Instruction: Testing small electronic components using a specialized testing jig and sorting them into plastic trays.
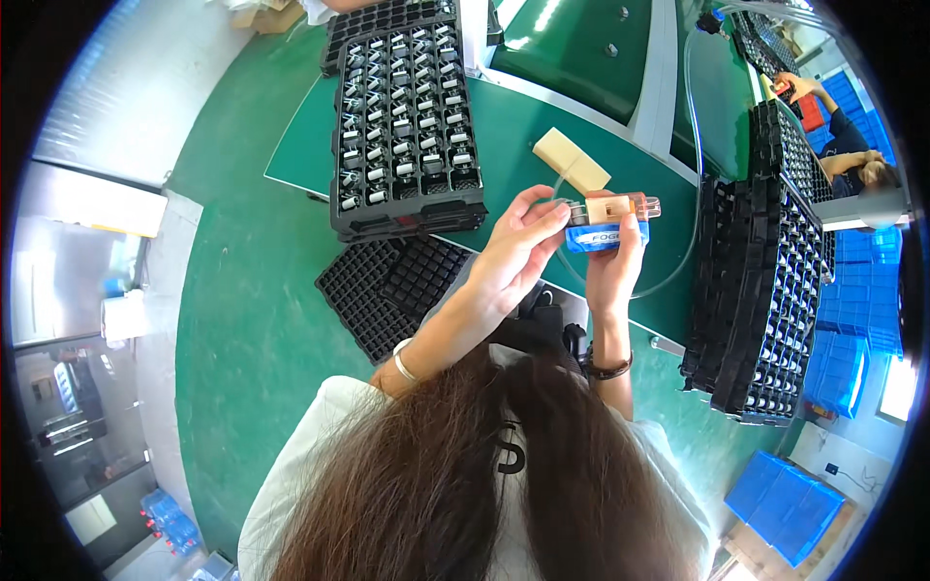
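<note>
In front of my body, above the green table, my right hand (613, 271) is closed around a small device (608, 209) with a cream body, a clear pinkish end and a blue lower part. My left hand (513, 247) pinches at the device's left end, where a small metallic or clear piece (578, 210) shows by the fingertips; its exact kind is too small to tell. A thin clear tube (668, 281) loops around near both hands. Just beyond them, a cream rectangular block (570, 160) lies on the green table (513, 116).
A black compartment tray (412, 218) of small white-and-metal parts stands left of the hands. Lower down are empty black grid trays (368, 295). Stacked black trays (741, 290) rise at the right. A green conveyor belt (581, 58) runs beyond the table; a co-worker (852, 145) sits far right.
</note>
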